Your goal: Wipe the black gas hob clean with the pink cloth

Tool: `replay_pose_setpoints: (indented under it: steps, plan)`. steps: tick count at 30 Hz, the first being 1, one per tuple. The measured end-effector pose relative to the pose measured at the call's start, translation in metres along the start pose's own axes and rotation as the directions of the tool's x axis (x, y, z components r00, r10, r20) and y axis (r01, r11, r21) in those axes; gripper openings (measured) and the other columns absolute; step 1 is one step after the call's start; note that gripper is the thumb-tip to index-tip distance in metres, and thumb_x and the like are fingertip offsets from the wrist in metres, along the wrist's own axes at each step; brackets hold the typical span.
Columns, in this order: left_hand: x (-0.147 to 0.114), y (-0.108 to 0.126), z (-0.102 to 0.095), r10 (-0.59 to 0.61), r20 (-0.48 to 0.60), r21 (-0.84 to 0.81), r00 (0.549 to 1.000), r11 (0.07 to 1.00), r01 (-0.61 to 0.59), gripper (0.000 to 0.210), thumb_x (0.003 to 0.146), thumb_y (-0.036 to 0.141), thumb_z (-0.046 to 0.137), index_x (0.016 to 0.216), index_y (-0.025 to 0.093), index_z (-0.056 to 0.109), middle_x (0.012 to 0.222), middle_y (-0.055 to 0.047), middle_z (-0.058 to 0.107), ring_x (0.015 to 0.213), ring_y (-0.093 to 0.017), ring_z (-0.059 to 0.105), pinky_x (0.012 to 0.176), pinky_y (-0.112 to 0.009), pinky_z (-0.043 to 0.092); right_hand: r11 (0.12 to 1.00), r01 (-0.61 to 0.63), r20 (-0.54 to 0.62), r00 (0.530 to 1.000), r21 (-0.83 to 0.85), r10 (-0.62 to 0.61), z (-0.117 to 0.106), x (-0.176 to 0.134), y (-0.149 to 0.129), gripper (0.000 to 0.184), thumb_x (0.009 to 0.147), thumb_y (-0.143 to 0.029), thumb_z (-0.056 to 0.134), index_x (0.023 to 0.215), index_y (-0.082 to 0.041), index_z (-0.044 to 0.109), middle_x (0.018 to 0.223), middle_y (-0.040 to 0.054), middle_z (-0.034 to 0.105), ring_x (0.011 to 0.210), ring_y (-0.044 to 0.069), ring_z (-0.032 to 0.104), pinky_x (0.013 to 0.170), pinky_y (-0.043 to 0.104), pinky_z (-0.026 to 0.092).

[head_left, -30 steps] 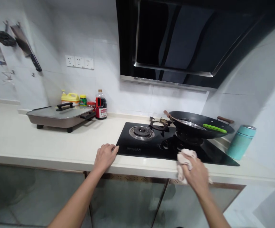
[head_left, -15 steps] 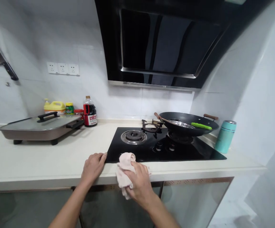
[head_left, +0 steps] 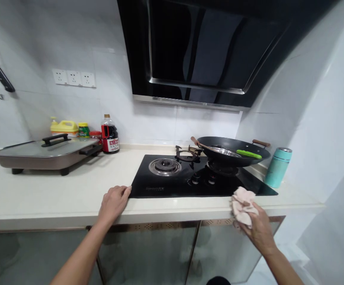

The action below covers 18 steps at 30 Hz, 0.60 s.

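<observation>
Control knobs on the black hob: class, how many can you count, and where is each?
2. On the hob, the left knob is near the middle; the right knob is just beside it. The wok hides part of the hob, so others are possible.

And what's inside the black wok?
In the wok, a shiny metal piece shows, and a green handle reaching the rim. The near side covers the bottom.

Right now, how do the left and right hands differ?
The left hand rests on the countertop with nothing visible in it; the right hand grips a pale pink cloth. The left hand is at the front left corner of the cooktop; the right hand is toward its right end. Both are bare.
</observation>
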<state>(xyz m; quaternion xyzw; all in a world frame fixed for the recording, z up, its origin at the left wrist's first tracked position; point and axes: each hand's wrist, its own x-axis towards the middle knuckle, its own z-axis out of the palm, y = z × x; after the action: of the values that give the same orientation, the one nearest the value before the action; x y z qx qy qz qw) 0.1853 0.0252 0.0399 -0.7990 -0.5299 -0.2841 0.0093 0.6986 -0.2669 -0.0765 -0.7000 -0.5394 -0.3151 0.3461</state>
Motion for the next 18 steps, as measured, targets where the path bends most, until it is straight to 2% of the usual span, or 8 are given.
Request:
replay_pose_setpoints:
  steps: [2, 4, 6, 8, 10, 12, 14, 18]
  plan:
    - [0.0, 0.0, 0.001, 0.003, -0.005, 0.005, 1.0, 1.0, -0.003, 0.052, 0.102, 0.05, 0.032, 0.096, 0.024, 0.077, 0.106, -0.011, 0.078, 0.107, -0.03, 0.066, 0.091, -0.038, 0.047, 0.999, -0.013, -0.059, 0.998, -0.033, 0.011, -0.008, 0.0, 0.03, 0.036, 0.086, -0.049, 0.061, 0.114, -0.026, 0.062, 0.136, 0.0173, 0.056, 0.132, 0.036, 0.052, 0.109, 0.055, 0.047]
    - [0.0, 0.002, 0.002, 0.001, -0.002, 0.008, 1.0, 1.0, -0.001, 0.051, 0.102, 0.051, 0.033, 0.095, 0.024, 0.077, 0.106, -0.011, 0.077, 0.107, -0.03, 0.066, 0.09, -0.038, 0.047, 0.996, -0.043, -0.126, 0.992, -0.077, 0.033, -0.011, 0.003, 0.044, 0.041, 0.086, -0.047, 0.058, 0.12, -0.024, 0.058, 0.132, 0.0186, 0.057, 0.132, 0.037, 0.051, 0.11, 0.057, 0.046]
    - [-0.001, 0.004, 0.002, -0.003, 0.003, 0.011, 1.0, 1.0, 0.003, 0.05, 0.102, 0.051, 0.035, 0.095, 0.024, 0.077, 0.107, -0.011, 0.077, 0.108, -0.03, 0.065, 0.09, -0.038, 0.046, 0.987, -0.111, -0.168, 0.982, -0.117, 0.091, -0.011, 0.007, 0.042, 0.043, 0.085, -0.045, 0.056, 0.122, -0.023, 0.057, 0.129, 0.0187, 0.058, 0.13, 0.038, 0.052, 0.109, 0.057, 0.045]
    - [-0.002, 0.008, 0.0, -0.009, 0.005, 0.012, 1.0, 1.0, 0.009, 0.05, 0.102, 0.051, 0.035, 0.095, 0.024, 0.077, 0.107, -0.011, 0.077, 0.108, -0.031, 0.065, 0.089, -0.039, 0.046, 0.978, -0.164, -0.193, 0.971, -0.132, 0.137, -0.007, 0.011, 0.024, 0.041, 0.085, -0.043, 0.055, 0.121, -0.022, 0.057, 0.126, 0.0182, 0.059, 0.127, 0.038, 0.054, 0.109, 0.057, 0.045]
    - [-0.003, 0.011, -0.002, -0.015, 0.003, 0.007, 1.0, 1.0, 0.015, 0.05, 0.102, 0.051, 0.036, 0.094, 0.023, 0.077, 0.107, -0.012, 0.077, 0.107, -0.031, 0.065, 0.089, -0.039, 0.046, 0.98, -0.164, -0.19, 0.972, -0.117, 0.14, 0.0, 0.014, -0.008, 0.038, 0.086, -0.041, 0.055, 0.118, -0.021, 0.058, 0.123, 0.0177, 0.06, 0.124, 0.037, 0.056, 0.107, 0.057, 0.046]
    - [-0.005, 0.013, -0.004, -0.017, -0.003, -0.001, 1.0, 1.0, 0.017, 0.049, 0.102, 0.051, 0.037, 0.093, 0.023, 0.077, 0.107, -0.012, 0.077, 0.107, -0.031, 0.064, 0.089, -0.04, 0.046, 0.992, -0.107, -0.156, 0.983, -0.067, 0.095, 0.01, 0.015, -0.051, 0.036, 0.086, -0.04, 0.055, 0.117, -0.022, 0.058, 0.123, 0.0178, 0.061, 0.122, 0.036, 0.056, 0.106, 0.057, 0.047]
    - [-0.006, 0.014, -0.005, -0.014, -0.009, -0.002, 1.0, 1.0, 0.014, 0.049, 0.102, 0.05, 0.038, 0.092, 0.024, 0.077, 0.106, -0.011, 0.077, 0.107, -0.031, 0.064, 0.09, -0.039, 0.046, 0.999, -0.041, -0.135, 0.99, -0.004, 0.04, 0.023, 0.015, -0.103, 0.034, 0.086, -0.039, 0.057, 0.115, -0.023, 0.059, 0.128, 0.0186, 0.058, 0.124, 0.038, 0.053, 0.104, 0.059, 0.047]
    - [-0.007, 0.015, -0.005, -0.014, -0.015, 0.005, 1.0, 1.0, 0.014, 0.048, 0.102, 0.05, 0.038, 0.091, 0.024, 0.077, 0.105, -0.01, 0.077, 0.108, -0.03, 0.065, 0.091, -0.039, 0.047, 0.979, 0.109, -0.188, 0.979, 0.174, -0.076, 0.047, 0.021, -0.216, 0.035, 0.08, -0.026, 0.063, 0.115, -0.028, 0.06, 0.133, 0.0143, 0.053, 0.124, 0.038, 0.05, 0.101, 0.061, 0.047]
